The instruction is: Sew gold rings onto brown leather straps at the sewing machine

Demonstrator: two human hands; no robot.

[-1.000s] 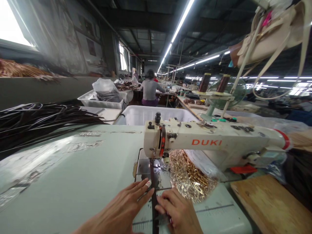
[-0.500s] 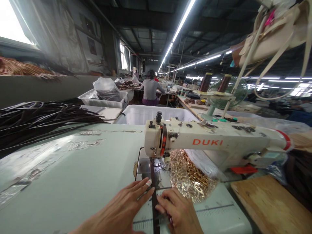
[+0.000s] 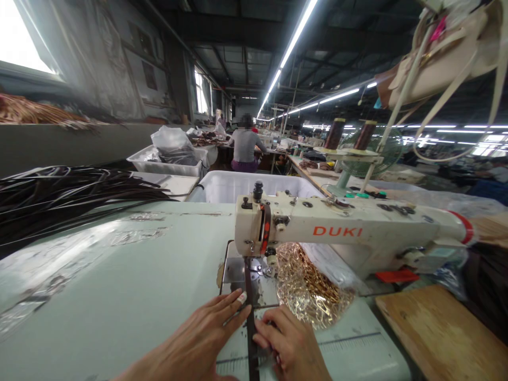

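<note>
A narrow dark strap (image 3: 250, 312) runs from under the needle of the white DUKI sewing machine (image 3: 337, 230) toward me across the metal plate (image 3: 234, 278). My left hand (image 3: 198, 344) lies flat on the pale green table (image 3: 119, 286), fingers stretched out, fingertips touching the strap's left edge. My right hand (image 3: 289, 346) rests on the strap's right side with fingers curled and pressed on it. Beside the right hand sits a clear bag of gold chain (image 3: 311, 291).
A pile of dark straps (image 3: 59, 198) lies at the left. White tubs (image 3: 238, 186) stand behind the table. A wooden board (image 3: 440, 330) is at the right, thread cones and a fan (image 3: 357, 151) behind the machine. A person (image 3: 244, 148) sits far ahead.
Both hands stay beside the strap; the right hand's fingers have shifted very slightly. Nothing else has moved.
</note>
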